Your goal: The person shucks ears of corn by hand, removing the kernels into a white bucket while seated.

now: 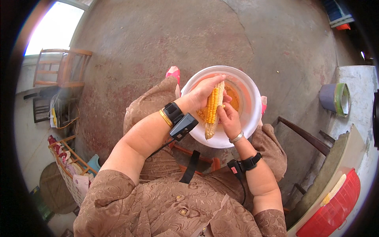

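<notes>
A partly shelled corn cob is held over a white plastic bucket. Yellow kernels cover its left side, while a strip on its right side is bare. My left hand grips the cob near its upper end, with some fingers hidden behind it. Against the cob's right edge, the thumb and fingers of my right hand are bent together, with a kernel showing at the fingertips. Loose corn kernels lie in the bottom of the bucket, partly hidden by my hands and the cob.
The bucket stands between my feet on a concrete floor. At right are a dark wooden leg, a purple-and-green bin and a red plastic basket with another cob on it. A wooden chair is at upper left.
</notes>
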Motion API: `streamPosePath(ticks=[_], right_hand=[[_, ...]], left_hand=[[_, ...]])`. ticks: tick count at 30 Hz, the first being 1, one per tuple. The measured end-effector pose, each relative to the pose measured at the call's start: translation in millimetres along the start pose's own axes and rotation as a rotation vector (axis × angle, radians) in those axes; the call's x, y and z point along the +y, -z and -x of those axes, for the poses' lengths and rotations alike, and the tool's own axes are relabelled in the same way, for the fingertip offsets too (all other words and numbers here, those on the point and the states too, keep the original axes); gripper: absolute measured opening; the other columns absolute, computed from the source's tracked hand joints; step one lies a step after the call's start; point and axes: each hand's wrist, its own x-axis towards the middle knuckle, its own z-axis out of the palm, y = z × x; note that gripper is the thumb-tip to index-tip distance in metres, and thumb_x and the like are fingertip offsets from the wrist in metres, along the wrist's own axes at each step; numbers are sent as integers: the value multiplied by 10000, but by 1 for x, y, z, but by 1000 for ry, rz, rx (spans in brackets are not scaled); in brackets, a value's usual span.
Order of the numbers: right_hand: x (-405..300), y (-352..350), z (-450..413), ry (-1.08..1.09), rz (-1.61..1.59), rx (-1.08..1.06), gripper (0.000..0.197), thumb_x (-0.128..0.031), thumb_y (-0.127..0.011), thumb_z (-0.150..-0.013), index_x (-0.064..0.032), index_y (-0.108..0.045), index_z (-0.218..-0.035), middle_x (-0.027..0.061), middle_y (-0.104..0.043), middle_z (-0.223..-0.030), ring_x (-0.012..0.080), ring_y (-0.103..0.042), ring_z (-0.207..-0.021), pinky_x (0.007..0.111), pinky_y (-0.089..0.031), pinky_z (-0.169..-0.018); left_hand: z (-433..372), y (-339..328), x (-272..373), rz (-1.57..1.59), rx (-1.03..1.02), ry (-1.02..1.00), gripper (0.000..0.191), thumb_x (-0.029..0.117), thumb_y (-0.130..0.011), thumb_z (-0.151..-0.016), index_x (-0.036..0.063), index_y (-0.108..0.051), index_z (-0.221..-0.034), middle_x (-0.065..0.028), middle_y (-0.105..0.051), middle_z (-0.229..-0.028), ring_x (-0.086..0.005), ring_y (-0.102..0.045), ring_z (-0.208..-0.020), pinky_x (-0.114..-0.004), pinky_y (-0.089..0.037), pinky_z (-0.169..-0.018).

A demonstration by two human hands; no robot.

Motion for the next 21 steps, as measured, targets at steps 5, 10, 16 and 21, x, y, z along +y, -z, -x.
streamPosePath(ticks=[5,10,16,21], right_hand=[[7,6,-2,25,149,-45,267,-257,-443,-937,-18,-560,-919,-11,-548,-743,56,-509,-657,191,-426,-586],[11,13,-12,122,265,13,324,-283,-478,-917,27,-573,-906,75,-620,-748,143,-572,-682,277,-453,-648],[0,7,-13,121,112,162,289,-258,-522,-899,24,-574,-928,36,-613,-773,97,-556,-736,245,-448,-657],[-1,18,-16,-17,165,-14,277,-245,-508,-909,-7,-502,-1051,-8,-551,-824,39,-494,-681,176,-413,-567]], left_hand=[[-6,7,-5,-49,-2,-29,300,319,-531,-868,66,-474,-1020,-106,-575,-710,-247,-618,-636,-353,-527,-571],[-2,1,-5,-231,-30,-157,336,336,-552,-859,46,-497,-1022,-86,-577,-737,-188,-605,-627,-313,-513,-566],[-5,1,-17,-370,-47,-152,389,390,-525,-869,23,-535,-997,-58,-574,-824,-126,-576,-751,-258,-483,-659],[-3,-7,-21,-255,-157,-112,479,456,-470,-883,14,-513,-1064,-59,-563,-936,-126,-563,-818,-267,-476,-718]])
